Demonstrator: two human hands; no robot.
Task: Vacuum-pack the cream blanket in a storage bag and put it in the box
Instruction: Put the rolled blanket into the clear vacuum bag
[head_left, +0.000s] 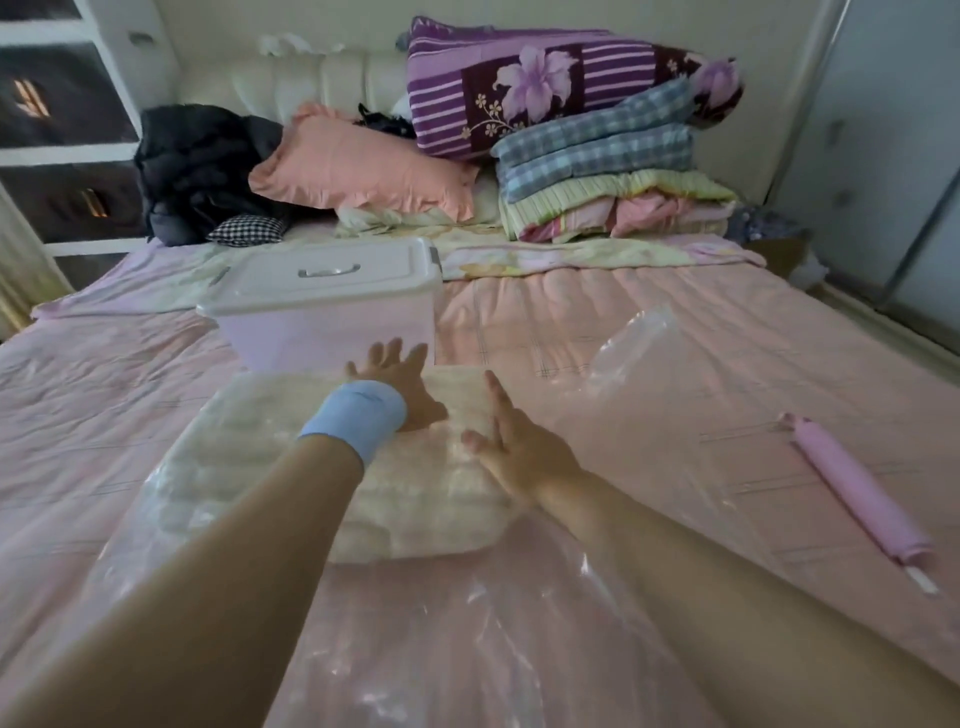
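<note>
The pink-covered bed (571, 322) bore a clear plastic storage bag (467, 597) holding a folded cream blanket (249, 467), a white-lidded translucent box (322, 291), a pink cylindrical pump (857, 493) and stacked folded quilts (608, 171).

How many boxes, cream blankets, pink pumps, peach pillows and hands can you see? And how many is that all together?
Boxes: 1, the box
Cream blankets: 1, the cream blanket
Pink pumps: 1, the pink pump
Peach pillows: 1, the peach pillow
Hands: 2, the left hand and the right hand
Total: 6
</note>
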